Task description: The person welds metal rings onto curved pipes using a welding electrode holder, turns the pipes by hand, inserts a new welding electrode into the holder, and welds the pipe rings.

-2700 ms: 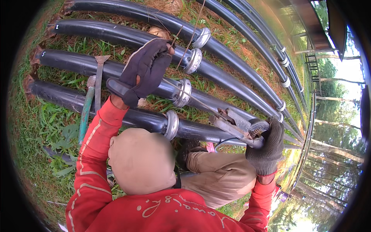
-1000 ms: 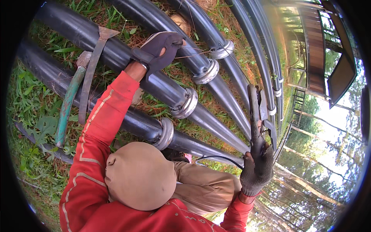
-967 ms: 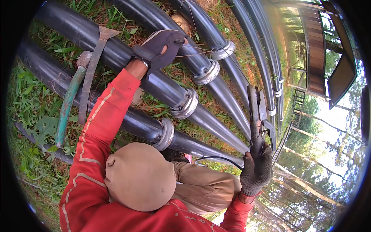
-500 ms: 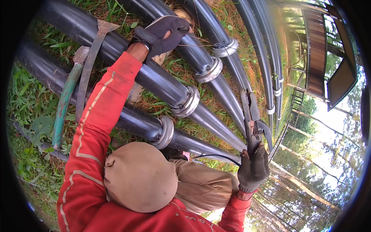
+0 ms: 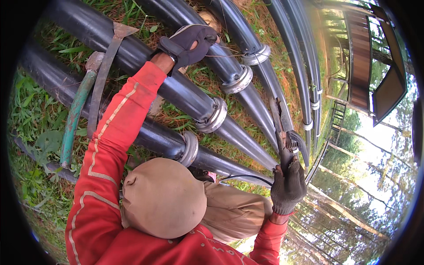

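My left hand (image 5: 194, 43), in a dark glove with bare fingertips, lies across a black pipe (image 5: 216, 57), fingers curled in. A thin wire (image 5: 225, 55) runs from beside it toward the neighbouring pipe's collar; whether the fingers pinch it is hidden. My right hand (image 5: 288, 185), in a dark knitted glove, is wrapped around a rusty, plier-like wrench (image 5: 282, 128). Its two long arms point away from me, and a toothed jaw (image 5: 292, 142) shows just above the fingers. The wrench is in front of the pipes.
Several black pipes with pale ring collars (image 5: 213, 115) lie side by side over grass. A green-handled hammer (image 5: 79, 110) and a flat rusty metal bar (image 5: 105, 75) rest at the left. A rounded tan cloth shape (image 5: 164, 198) covers the lower middle. A wooden structure (image 5: 360, 57) stands far right.
My left hand has shifted slightly, its fingers still curled. The wrench has moved a little left and downward, with my right hand still around it.
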Action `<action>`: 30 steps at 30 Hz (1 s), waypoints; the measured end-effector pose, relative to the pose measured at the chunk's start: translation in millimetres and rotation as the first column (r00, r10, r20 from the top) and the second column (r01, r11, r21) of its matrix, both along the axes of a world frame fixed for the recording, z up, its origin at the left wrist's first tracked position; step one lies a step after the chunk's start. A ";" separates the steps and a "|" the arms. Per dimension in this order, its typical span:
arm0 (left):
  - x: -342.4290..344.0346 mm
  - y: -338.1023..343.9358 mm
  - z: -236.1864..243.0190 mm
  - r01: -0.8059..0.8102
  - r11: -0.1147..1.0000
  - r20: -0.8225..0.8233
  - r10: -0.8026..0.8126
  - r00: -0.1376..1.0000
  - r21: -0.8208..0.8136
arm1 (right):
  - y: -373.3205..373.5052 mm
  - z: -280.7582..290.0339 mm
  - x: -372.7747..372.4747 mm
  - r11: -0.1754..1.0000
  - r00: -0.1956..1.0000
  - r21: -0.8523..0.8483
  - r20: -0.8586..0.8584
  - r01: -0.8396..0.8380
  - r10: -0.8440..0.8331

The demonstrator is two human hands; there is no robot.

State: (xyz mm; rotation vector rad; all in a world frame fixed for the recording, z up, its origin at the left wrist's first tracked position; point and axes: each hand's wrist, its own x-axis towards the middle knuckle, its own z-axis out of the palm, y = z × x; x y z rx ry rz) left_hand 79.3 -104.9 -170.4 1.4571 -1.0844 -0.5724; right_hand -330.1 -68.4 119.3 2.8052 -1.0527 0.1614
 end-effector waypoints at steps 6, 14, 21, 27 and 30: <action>-4.4 -0.6 -1.2 -0.043 0.999 0.008 0.043 0.999 -0.013 | -1.6 -2.2 -2.1 0.999 0.999 0.002 0.024 -0.040 0.040; -4.8 -2.8 -5.9 -0.002 1.000 -0.049 0.002 0.999 0.012 | -0.6 -1.8 -3.2 0.999 0.998 0.028 0.051 -0.044 0.043; -4.6 -3.4 -3.1 0.022 0.995 -0.047 -0.018 0.999 0.093 | -1.4 -2.1 -3.1 1.000 0.999 0.005 0.036 -0.021 0.021; -10.2 -2.7 -9.1 0.011 1.000 -0.086 -0.013 0.996 -0.026 | -4.7 -2.9 -2.3 1.000 0.999 -0.004 0.023 -0.023 0.023; -12.4 -4.2 -9.5 0.007 1.000 -0.067 -0.007 0.998 0.000 | -5.6 -4.2 -3.9 1.000 0.999 0.021 0.041 0.001 -0.002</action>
